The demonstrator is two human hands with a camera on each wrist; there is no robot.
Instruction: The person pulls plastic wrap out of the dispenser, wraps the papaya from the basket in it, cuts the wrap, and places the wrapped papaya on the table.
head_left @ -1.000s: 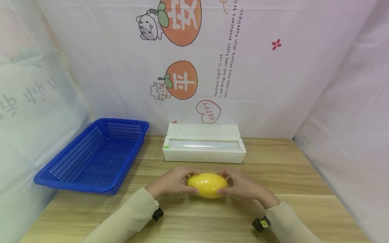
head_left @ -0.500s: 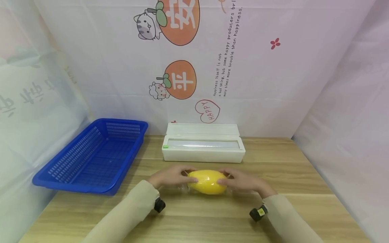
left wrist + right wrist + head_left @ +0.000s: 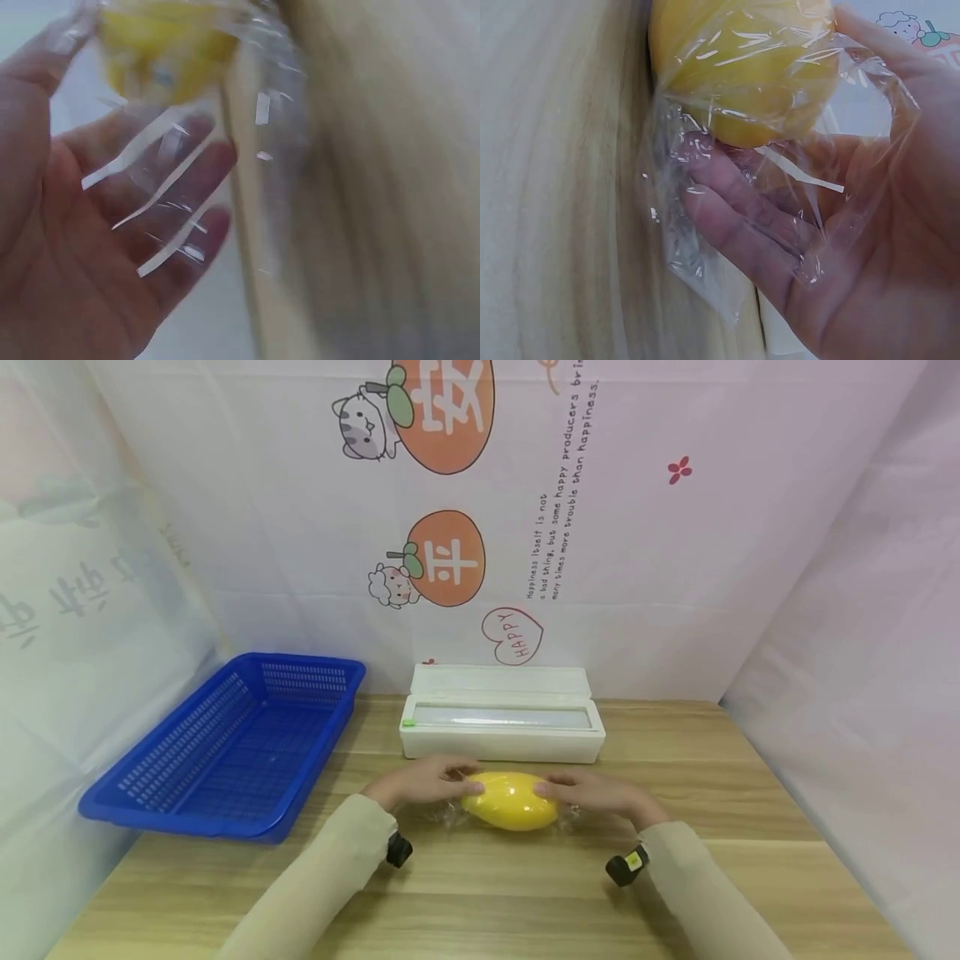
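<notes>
A glossy yellow oval fruit-like object (image 3: 510, 802), wrapped in clear plastic film, lies between both hands in the head view. The left hand (image 3: 423, 781) holds its left end, thumb on top. At the right end, the right hand (image 3: 603, 792) grips it with thumb on top and fingers behind. Loose film (image 3: 277, 82) hangs across the left fingers in the left wrist view, where the fruit is blurred. More crumpled film (image 3: 697, 247) spreads over the right fingers in the right wrist view, below the yellow fruit.
Behind the hands stands a white cling film dispenser (image 3: 502, 745) with its lid raised and a roll inside. A blue plastic basket (image 3: 307, 777) sits at the left on the wooden table (image 3: 495, 902). A printed white cloth (image 3: 637, 552) hangs at the back.
Both hands have moved the yellow fruit slightly away from the body, towards the dispenser. The thumbs now lie higher on top of it. Dispenser and basket have stayed put.
</notes>
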